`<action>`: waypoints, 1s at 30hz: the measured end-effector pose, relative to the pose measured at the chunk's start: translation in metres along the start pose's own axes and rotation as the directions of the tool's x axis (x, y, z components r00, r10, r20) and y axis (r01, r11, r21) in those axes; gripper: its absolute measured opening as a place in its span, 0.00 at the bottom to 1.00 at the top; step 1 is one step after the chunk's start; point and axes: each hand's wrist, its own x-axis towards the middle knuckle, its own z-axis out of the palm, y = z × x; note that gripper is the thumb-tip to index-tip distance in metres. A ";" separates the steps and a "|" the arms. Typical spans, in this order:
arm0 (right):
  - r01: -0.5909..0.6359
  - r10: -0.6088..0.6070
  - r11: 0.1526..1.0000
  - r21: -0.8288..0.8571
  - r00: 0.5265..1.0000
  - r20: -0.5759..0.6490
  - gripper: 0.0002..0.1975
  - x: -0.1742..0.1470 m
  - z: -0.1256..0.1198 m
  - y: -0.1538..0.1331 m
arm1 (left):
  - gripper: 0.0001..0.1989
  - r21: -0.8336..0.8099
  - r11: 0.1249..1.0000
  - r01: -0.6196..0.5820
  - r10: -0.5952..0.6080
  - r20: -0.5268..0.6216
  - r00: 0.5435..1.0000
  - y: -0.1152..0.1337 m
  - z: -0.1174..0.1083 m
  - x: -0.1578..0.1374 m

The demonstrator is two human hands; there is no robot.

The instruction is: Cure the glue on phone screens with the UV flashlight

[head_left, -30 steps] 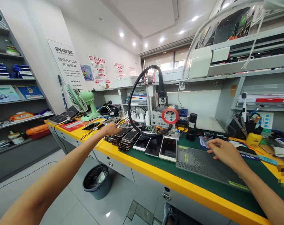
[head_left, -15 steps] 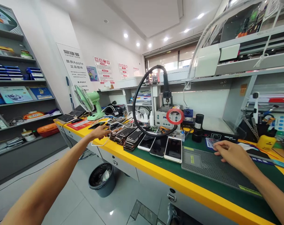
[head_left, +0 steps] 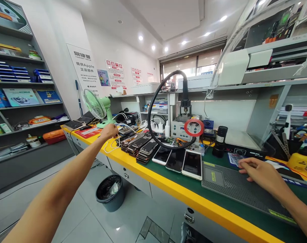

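My left hand (head_left: 109, 131) is stretched out at the far left of the bench, near the green fan's base. Its fingers point away and are mostly hidden, so I cannot tell what they grip. A white cable (head_left: 107, 148) hangs in a loop just below and beside it. To its right lie stacks of phone screens (head_left: 146, 149). My right hand (head_left: 261, 173) hovers over the grey perforated mat (head_left: 234, 182), fingers curled and thumb close to the index finger; nothing shows between them. Left of the mat lie a white-framed phone (head_left: 192, 164), a dark phone (head_left: 175, 160) and another white-framed phone (head_left: 161, 154).
The green fan (head_left: 105, 104) stands behind my left hand. A black hose (head_left: 150, 104) loops above the phones, beside a grey control unit (head_left: 177, 127) and a red ring (head_left: 194, 118). A waste bin (head_left: 110, 199) stands below. A yellow bottle (head_left: 298, 161) is at right.
My left hand has reached farther away, beyond the white cable loop, and now covers the dark phone that lay there. My right hand keeps its pose. The view has shifted slightly left.
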 end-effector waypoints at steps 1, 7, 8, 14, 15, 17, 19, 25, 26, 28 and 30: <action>-0.005 0.005 1.000 0.000 1.000 -0.002 0.08 0.000 0.000 0.000 | 0.19 0.030 0.999 0.014 -0.013 -0.032 0.999 0.001 -0.001 0.001; -0.014 0.014 1.000 0.005 1.000 -0.007 0.09 0.005 0.000 0.004 | 0.18 0.123 0.989 0.081 -0.052 -0.219 0.974 0.001 0.005 0.005; -0.018 0.018 1.000 0.004 1.000 -0.003 0.09 0.005 0.000 0.004 | 0.17 0.120 0.989 0.086 -0.055 -0.244 0.968 -0.001 0.007 0.006; -0.038 0.038 0.999 -0.018 0.999 0.008 0.10 0.004 0.000 0.000 | 0.17 0.036 0.985 0.166 -0.145 -0.330 0.933 -0.011 0.019 0.014; -0.038 0.038 0.999 -0.020 0.999 0.010 0.09 0.005 0.000 0.001 | 0.18 0.020 0.982 0.185 -0.167 -0.342 0.925 -0.013 0.020 0.016; -0.035 0.036 0.999 -0.023 0.999 0.011 0.10 0.007 0.000 0.003 | 0.19 -0.006 0.977 0.213 -0.201 -0.360 0.911 -0.015 0.020 0.021; -0.034 0.034 0.999 -0.024 0.999 0.008 0.10 0.009 0.000 0.006 | 0.22 -0.025 0.976 0.217 -0.212 -0.354 0.911 -0.017 0.020 0.026; -0.027 0.028 1.000 -0.006 1.000 0.003 0.12 0.013 0.001 0.010 | 0.27 -0.056 0.984 0.168 -0.176 -0.189 0.966 -0.027 0.027 0.035; -0.025 0.025 1.000 -0.006 1.000 0.000 0.12 0.013 0.001 0.010 | 0.24 -0.057 0.985 0.160 -0.167 -0.166 0.972 -0.029 0.030 0.035; -0.019 0.019 1.000 -0.006 1.000 -0.008 0.12 0.013 0.001 0.011 | 0.21 -0.057 0.989 0.133 -0.140 -0.130 0.982 -0.031 0.034 0.036; -0.008 0.008 1.000 -0.002 1.000 -0.018 0.12 0.015 0.001 0.012 | 0.20 -0.052 0.996 0.078 -0.084 -0.108 0.991 -0.033 0.037 0.037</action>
